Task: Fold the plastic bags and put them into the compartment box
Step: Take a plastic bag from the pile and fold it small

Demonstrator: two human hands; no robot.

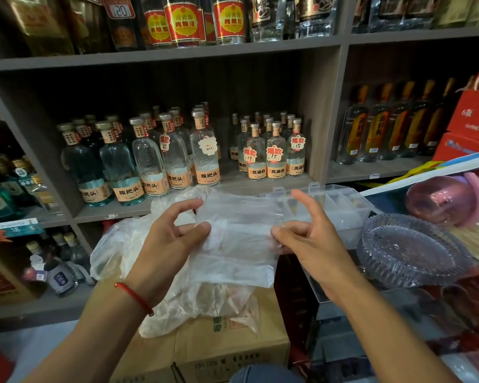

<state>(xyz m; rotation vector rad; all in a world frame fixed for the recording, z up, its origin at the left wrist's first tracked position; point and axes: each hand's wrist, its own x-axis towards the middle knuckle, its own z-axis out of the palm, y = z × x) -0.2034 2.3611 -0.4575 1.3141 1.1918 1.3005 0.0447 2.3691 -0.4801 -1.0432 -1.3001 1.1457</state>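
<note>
The person holds one plastic bag (pixel 237 239) flat in the air, left hand (pixel 172 244) and right hand (pixel 310 241) pinching its two sides. The folding is in progress. Next, I think, another fold, then into the compartment box (pixel 335 208) just behind.

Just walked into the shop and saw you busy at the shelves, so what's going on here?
A person is folding a clear plastic bag, pinching its left edge with the left hand and its right edge with the right hand. It is held flat above a pile of loose plastic bags lying on a cardboard box. The clear compartment box sits open just behind, to the right, beside a glass ashtray. The held bag is not yet in it.
</note>
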